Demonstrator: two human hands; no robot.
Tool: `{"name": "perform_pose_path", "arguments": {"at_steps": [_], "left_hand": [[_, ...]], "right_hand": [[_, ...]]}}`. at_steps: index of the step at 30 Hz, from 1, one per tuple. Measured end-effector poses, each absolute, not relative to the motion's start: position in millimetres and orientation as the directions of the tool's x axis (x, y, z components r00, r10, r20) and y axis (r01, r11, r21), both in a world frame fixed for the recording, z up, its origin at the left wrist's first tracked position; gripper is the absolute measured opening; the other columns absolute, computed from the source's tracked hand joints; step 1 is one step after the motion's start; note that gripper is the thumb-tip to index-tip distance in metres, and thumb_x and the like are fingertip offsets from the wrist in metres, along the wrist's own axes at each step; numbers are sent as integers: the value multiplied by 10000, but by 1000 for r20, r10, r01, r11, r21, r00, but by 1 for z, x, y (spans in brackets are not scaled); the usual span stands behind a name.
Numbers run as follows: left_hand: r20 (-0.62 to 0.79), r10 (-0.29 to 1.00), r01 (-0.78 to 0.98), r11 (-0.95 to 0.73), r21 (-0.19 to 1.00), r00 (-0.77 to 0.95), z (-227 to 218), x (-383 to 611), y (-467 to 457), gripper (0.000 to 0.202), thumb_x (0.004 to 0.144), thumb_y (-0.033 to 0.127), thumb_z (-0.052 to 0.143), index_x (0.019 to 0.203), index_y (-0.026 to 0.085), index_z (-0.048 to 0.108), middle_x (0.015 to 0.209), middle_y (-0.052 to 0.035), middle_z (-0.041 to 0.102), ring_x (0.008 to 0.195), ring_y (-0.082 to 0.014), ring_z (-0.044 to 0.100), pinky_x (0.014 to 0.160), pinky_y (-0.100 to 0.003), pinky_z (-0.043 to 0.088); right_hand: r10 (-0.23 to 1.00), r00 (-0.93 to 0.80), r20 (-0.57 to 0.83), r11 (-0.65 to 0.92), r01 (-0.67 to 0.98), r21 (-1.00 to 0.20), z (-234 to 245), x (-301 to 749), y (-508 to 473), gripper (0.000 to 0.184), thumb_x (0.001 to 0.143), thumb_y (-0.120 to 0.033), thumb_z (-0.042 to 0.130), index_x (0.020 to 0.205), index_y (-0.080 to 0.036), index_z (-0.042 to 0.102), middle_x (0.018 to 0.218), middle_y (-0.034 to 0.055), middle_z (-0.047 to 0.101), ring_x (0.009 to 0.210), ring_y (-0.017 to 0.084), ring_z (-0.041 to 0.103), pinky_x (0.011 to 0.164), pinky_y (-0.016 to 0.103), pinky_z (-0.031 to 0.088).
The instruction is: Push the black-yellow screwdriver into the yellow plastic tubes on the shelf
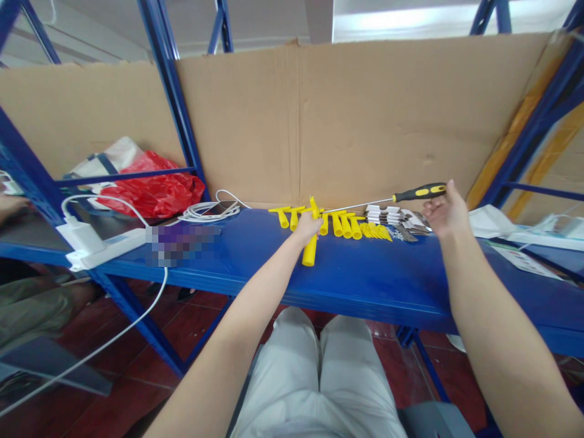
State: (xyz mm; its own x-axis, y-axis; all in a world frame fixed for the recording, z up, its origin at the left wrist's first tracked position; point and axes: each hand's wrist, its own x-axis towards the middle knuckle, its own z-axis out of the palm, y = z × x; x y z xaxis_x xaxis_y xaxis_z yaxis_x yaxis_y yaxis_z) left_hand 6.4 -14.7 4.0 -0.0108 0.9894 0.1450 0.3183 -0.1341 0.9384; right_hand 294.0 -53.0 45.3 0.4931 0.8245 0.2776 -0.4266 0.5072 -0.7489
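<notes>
My left hand (308, 227) is closed around a yellow T-shaped plastic handle (309, 252), held upright above the front of the blue shelf. In my right hand (444, 210) is the end of a black and yellow screwdriver (417, 193). Its long metal shaft points left, and the tip meets the head of the yellow handle; the exact contact is too small to make out. Behind my left hand lie several more yellow handles (337, 225) in a row. Flat yellow pieces (376, 231) lie to their right, beside a stack of metal blades with white and dark wrapping (392, 216).
A cardboard sheet (365, 121) walls off the back of the blue shelf (255, 255). To the left are a white power strip (109, 248), a coiled white cable (210, 211) and a red plastic bag (152, 185). Another person's hand (10, 207) shows at the far left.
</notes>
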Motion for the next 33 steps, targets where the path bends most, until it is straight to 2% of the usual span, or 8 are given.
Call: {"name": "perform_pose_path", "arguments": {"at_steps": [4,9,12,17,21,25,30,33], "left_hand": [[140,990,323,-128,938,-16,4,6,-15,150,819,34,518,867,145,607,444,75,401,407,-103,447,486,-217,419],[140,990,321,-124,939,-25,6,7,-17,142,831,31,507,814,152,578,441,77,404,390,-93,430,467,-207,387],[142,990,323,-128,938,-21,6,7,-18,149,845,38,483,815,151,575,430,75,396,395,-103,435,477,-216,396],[137,990,305,-121,945,-31,6,7,-18,153,832,33,519,767,168,546,441,77,405,392,-91,427,478,-209,385],[133,991,295,-116,948,-36,5,6,-16,170,829,21,504,758,171,540,445,74,409,399,-95,436,490,-215,396],[130,991,303,-112,946,-41,4,6,-16,163,831,26,504,765,166,555,442,72,407,401,-101,444,500,-221,407],[127,991,304,-107,947,-45,5,6,-16,160,840,32,515,761,165,556,448,73,411,389,-90,434,485,-213,401],[125,991,282,-105,954,-54,4,6,-15,157,825,30,542,749,167,548,445,79,407,374,-77,414,462,-198,378]], "right_hand": [[826,525,205,473,-445,-761,52,285,-63,339,915,-364,587,651,-191,465,512,-30,504,439,83,484,394,175,348],[809,541,229,487,-398,-777,54,278,-67,422,917,-381,600,598,-190,401,462,-64,375,369,59,311,351,168,248],[795,562,229,494,-379,-783,55,276,-68,395,917,-366,565,598,-192,409,493,-51,391,382,66,321,348,173,244],[813,550,189,464,-418,-781,56,276,-69,358,937,-252,347,581,-214,350,437,-56,258,354,90,251,333,198,216],[835,515,194,443,-421,-791,53,280,-66,338,930,-346,471,624,-223,398,422,-85,202,345,85,221,336,186,235],[836,507,211,453,-420,-786,53,282,-64,371,897,-455,606,662,-205,465,443,-75,318,369,69,312,350,159,285],[833,516,202,449,-415,-791,54,277,-67,390,1007,-329,434,644,-186,452,486,-32,445,399,69,394,378,154,330],[810,521,268,495,-365,-788,53,275,-68,383,960,-347,546,638,-202,399,455,-67,372,361,68,295,344,167,260]]}}
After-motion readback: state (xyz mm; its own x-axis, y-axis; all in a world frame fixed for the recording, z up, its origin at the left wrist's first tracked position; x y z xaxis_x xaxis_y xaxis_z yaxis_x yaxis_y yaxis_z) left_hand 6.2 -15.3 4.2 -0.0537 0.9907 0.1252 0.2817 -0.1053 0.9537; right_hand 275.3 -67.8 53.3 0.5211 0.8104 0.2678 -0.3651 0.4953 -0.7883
